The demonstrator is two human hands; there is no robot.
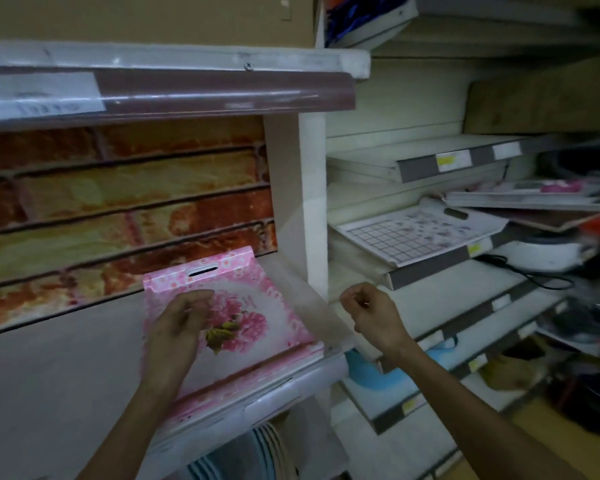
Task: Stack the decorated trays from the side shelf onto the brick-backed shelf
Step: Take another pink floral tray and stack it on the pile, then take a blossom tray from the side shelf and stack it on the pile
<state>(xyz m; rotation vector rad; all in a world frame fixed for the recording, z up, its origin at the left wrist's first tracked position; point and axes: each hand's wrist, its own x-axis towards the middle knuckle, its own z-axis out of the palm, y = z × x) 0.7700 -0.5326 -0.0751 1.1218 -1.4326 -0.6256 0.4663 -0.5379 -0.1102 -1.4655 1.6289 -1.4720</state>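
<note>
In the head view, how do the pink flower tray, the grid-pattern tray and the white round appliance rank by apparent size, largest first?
1. pink flower tray, though it is nearest the camera.
2. grid-pattern tray.
3. white round appliance, partly hidden, so unsure.

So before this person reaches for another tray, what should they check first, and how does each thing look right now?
1. Pink flowered tray lies on the brick-backed shelf: ok.
2. It sits fully on the shelf: not ok, its near edge overhangs the front lip.
3. Left hand free: ok, fingers loosely curled above the tray, holding nothing.
4. Right hand free: ok, empty, in mid-air.
5. Next tray ready: ok, a grid-patterned tray lies on the side shelf.
6. Nothing resting on that tray: cannot tell, another tray overlaps its far end.
</note>
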